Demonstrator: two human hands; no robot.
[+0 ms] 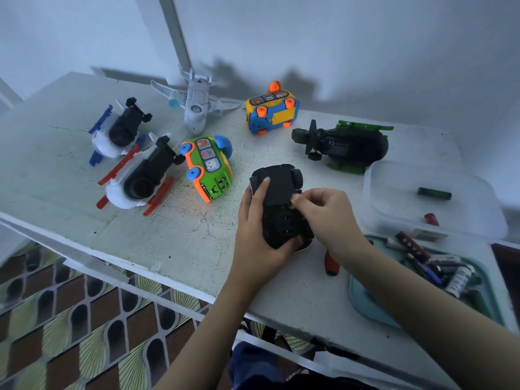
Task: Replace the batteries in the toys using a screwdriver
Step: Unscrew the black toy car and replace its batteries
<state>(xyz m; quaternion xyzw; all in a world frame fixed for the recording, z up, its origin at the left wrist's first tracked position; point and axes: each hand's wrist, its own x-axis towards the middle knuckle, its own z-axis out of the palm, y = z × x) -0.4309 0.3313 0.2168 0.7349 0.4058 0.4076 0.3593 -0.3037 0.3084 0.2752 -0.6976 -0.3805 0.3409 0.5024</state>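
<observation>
A black toy car (278, 192) lies upside down near the table's front edge, its underside facing up. My left hand (253, 229) grips it from the left, fingers curled along its side and under its near end. My right hand (323, 212) is at the car's right side, fingertips pinching at the edge of the battery cover in the middle of the underside. A screwdriver with a red handle (331, 263) lies on the table just under my right wrist, its tip hidden.
Other toys lie behind: two white helicopters (135, 175), a white plane (195, 105), a green bus (209, 170), a yellow-blue bus (271, 112), a dark green helicopter (346, 146). A clear box (433, 198) with batteries and a teal tray (427, 280) of batteries sit right.
</observation>
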